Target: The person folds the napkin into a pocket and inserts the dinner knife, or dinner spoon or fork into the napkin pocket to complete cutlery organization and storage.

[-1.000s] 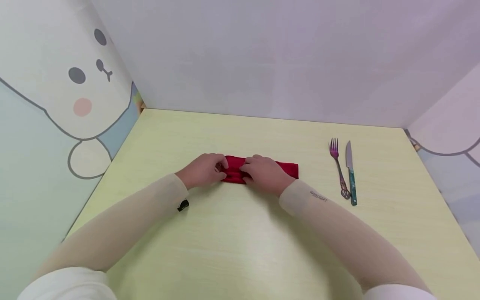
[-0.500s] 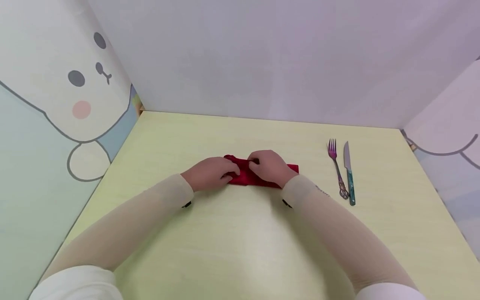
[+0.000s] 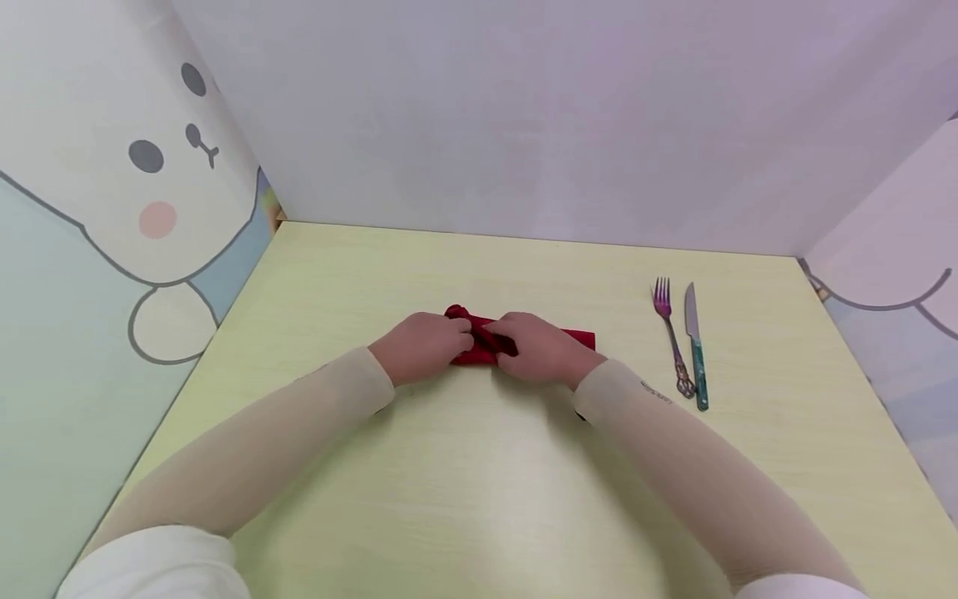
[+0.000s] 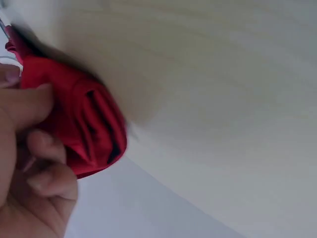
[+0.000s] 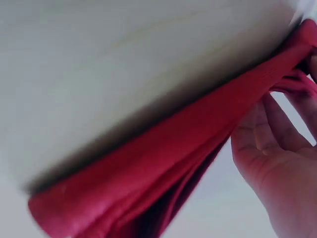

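Note:
A red cloth napkin (image 3: 473, 357), folded into a long strip, lies across the middle of the table. My left hand (image 3: 425, 347) holds its left end, fingers curled at the fabric. Seen from the left wrist, the folded end of the napkin (image 4: 96, 126) shows several stacked layers beside the left fingers (image 4: 49, 181). My right hand (image 3: 545, 349) pinches a raised fold near the strip's middle, thumb and fingertips close to the left hand. In the right wrist view the napkin's other end (image 5: 124, 173) stretches away loose, its layers parting, with the right palm (image 5: 277, 168) beside it.
A fork (image 3: 674, 337) and a knife with a green handle (image 3: 697, 345) lie side by side on the table (image 3: 479, 482), to the right. A pale wall (image 3: 509, 125) stands behind the table's far edge, with a cartoon-printed wall (image 3: 165, 191) at the left.
Both hands have shifted on the napkin. The left moved slightly right and closed on its end; the right rose, then lowered again, gathering a fold. The left far corner now bunches up.

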A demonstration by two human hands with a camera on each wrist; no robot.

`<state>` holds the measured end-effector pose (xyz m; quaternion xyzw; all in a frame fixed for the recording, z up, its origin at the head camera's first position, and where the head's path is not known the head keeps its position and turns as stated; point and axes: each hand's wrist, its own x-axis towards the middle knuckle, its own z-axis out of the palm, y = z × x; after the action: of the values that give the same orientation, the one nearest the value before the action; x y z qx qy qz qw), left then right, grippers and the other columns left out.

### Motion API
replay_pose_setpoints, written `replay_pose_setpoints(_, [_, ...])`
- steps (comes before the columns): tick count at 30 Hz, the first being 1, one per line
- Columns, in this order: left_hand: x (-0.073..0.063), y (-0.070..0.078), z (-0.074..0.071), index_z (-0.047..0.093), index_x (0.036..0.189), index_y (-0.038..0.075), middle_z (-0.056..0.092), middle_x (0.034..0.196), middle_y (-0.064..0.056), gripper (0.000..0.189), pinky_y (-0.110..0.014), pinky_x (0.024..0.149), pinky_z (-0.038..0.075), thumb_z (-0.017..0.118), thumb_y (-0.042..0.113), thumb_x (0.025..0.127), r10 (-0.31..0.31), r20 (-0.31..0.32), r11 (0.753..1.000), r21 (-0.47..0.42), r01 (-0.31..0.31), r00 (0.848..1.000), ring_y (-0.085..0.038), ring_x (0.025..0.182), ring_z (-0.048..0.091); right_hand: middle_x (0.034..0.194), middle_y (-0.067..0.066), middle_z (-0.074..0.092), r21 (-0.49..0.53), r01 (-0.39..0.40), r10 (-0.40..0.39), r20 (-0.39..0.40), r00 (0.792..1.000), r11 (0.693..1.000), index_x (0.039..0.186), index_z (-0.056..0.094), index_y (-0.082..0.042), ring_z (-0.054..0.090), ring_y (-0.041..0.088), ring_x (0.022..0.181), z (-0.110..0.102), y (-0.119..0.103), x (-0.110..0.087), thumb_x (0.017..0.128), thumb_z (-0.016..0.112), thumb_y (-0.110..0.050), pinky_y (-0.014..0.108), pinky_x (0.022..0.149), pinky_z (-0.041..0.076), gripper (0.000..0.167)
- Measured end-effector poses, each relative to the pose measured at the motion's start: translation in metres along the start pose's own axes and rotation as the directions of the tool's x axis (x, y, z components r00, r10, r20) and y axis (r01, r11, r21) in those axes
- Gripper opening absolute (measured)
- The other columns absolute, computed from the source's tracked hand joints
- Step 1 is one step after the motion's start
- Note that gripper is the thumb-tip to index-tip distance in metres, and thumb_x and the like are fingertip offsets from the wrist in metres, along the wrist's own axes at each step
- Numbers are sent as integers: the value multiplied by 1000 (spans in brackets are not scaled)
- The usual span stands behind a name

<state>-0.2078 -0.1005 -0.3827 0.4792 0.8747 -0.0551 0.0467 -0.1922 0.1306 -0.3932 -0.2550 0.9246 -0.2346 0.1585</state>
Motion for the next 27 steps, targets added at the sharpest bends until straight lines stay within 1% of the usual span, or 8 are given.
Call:
replay_pose_setpoints(4, [-8,-4,2,67,96,19,62,87,8,14,-25,79,50,75,8,93,-23,-29,998,-61,21,999,-12,79,58,142,0,56,-150,62,-54,52,997,987,153,52,-23,51,20,130,5,-6,-10,97,64,-24,37,107,45,57])
replay_pose_setpoints(7, [-13,-6,1,69,100,17,63,89,5,16,-26,78,51,77,7,91,-8,-59,999,-40,6,998,-14,79,58,156,3,44,-261,96,-71,102,992,961,159,43,-23,38,27,143,10,-10,-13,96,65,-34,43,115,37,68])
replay_pose_setpoints(10, [-16,-6,0,69,104,15,63,93,2,20,-27,77,53,80,7,89,3,-81,1000,-6,-3,997,-14,79,59,163,1,36,-342,132,-90,136,987,930,160,42,-23,30,31,148,16,-12,-12,94,64,-43,50,117,32,72])
replay_pose_setpoints(12, [-17,-7,-1,69,104,14,63,94,2,20,-27,78,53,79,6,89,0,-90,1000,-9,-1,996,-14,80,59,161,-3,39,-361,135,-92,133,987,923,159,42,-24,31,30,146,17,-14,-11,93,65,-45,50,116,33,73])
replay_pose_setpoints(17, [-17,-10,3,69,103,14,63,98,3,18,-27,83,51,76,3,90,-13,-108,995,-101,2,994,-14,88,59,145,-9,51,-315,123,-93,107,990,941,158,39,-26,42,20,130,11,-17,-4,89,68,-46,42,105,43,78])
replay_pose_setpoints(20, [-18,-13,4,69,104,14,64,101,3,19,-28,86,51,74,2,90,-22,-108,987,-158,4,994,-14,93,60,150,-8,46,-353,164,-123,136,983,921,160,37,-26,41,19,127,8,-18,2,88,68,-50,42,99,45,82])
replay_pose_setpoints(24, [-16,-16,1,67,103,14,63,101,3,20,-28,86,50,73,0,90,-37,-86,977,-212,18,996,-14,94,60,150,-5,44,-420,196,-142,157,977,886,159,42,-29,39,20,128,10,-17,7,88,68,-56,42,93,45,81])
replay_pose_setpoints(27, [-13,-17,-4,66,102,14,61,99,4,19,-28,86,49,70,0,91,-38,-64,974,-226,22,997,-13,93,57,148,-5,44,-427,203,-149,158,976,881,158,44,-30,39,19,127,11,-15,9,87,67,-60,40,90,45,80])
